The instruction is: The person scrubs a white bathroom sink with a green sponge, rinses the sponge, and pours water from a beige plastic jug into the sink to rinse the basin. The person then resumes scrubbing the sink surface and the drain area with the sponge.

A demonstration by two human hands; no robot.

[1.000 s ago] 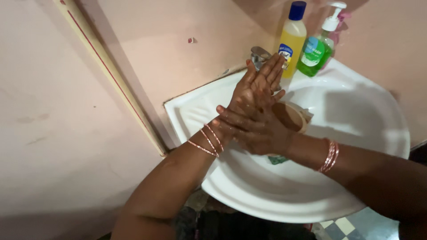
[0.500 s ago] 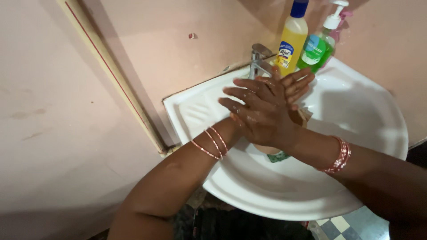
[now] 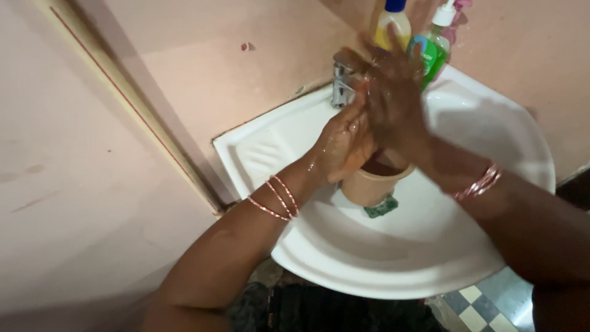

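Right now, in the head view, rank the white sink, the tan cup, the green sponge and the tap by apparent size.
1. White sink, by far the largest.
2. Tan cup, partly hidden by the left hand and right hand.
3. Tap and green sponge: both partly covered, too close to rank.

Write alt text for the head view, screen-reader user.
Seen from above, two wet hands, left hand and right hand, rub together over a white corner sink, just below a metal tap. A tan cup and a green scrub pad sit in the basin; a yellow bottle and a green pump bottle stand behind.
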